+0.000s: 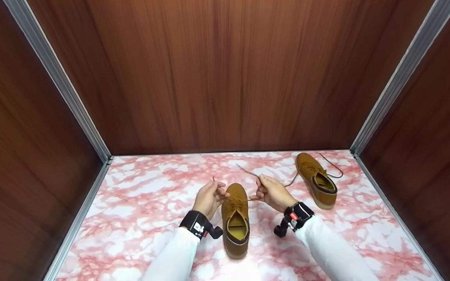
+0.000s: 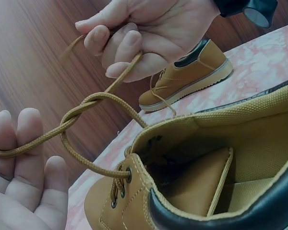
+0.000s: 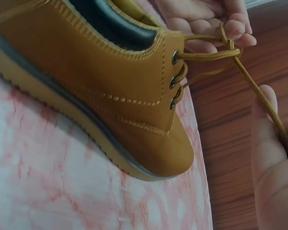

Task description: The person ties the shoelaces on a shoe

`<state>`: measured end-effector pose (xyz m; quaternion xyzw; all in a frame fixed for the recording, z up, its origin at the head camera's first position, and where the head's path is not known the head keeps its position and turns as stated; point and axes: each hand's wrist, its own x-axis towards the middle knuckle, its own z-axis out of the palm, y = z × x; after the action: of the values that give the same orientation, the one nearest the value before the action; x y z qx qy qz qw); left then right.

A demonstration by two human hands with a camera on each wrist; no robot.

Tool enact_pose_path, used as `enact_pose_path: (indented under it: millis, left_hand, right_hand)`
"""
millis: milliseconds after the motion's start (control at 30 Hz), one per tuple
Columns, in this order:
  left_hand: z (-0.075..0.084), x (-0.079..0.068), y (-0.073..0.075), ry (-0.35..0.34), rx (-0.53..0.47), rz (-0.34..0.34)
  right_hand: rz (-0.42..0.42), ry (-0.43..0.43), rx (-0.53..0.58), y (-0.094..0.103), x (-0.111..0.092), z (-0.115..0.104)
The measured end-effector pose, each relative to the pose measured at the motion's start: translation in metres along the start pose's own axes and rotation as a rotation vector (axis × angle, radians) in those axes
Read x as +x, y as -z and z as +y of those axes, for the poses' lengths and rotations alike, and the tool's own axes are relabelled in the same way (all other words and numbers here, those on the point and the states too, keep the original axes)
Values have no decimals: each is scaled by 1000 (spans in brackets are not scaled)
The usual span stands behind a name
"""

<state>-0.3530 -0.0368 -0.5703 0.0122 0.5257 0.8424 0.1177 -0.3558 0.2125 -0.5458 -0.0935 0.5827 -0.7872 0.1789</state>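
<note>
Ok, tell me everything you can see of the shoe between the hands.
The shoe is tan and leather-like, with a dark padded collar, yellowish lining and pale, ridged sole. It stands sole-down on the pink-and-white marbled surface, toe pointing away from the person. Its tan lace runs through metal-looking eyelets; the two ends twist round each other loosely above it, one held by the left hand, the other by the right hand.

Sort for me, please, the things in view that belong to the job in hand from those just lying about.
In the job, it seems:
shoelace, crossed over itself, held by the left hand and right hand
tan lace-up shoe it threads through

Lying about:
second tan shoe, off to the right
</note>
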Motion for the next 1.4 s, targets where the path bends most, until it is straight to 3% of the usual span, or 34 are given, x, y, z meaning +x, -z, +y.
enact_pose_path:
  millis: [100,333,667,867,1100,1400]
  left_hand:
    - [-1,-1,2,-1,0,1]
    - [-1,-2,5,-13,-18,6]
    - [-2,-3,7,-18,-83,-23]
    - [-1,-3,7,-7,-84,-27]
    - [-2,-3,11,8,-66,-4]
    - [-1,-4,16,12,-43,19]
  right_hand:
    - [3,1,-4,2,0,-1]
    - [12,58,-129,7,-3,0]
    - [72,73,62,9,-3,2]
    - [148,96,59,9,-2,0]
    - [194,57,72,12,-7,-3]
    - [217,81,-73,17,-12,-2]
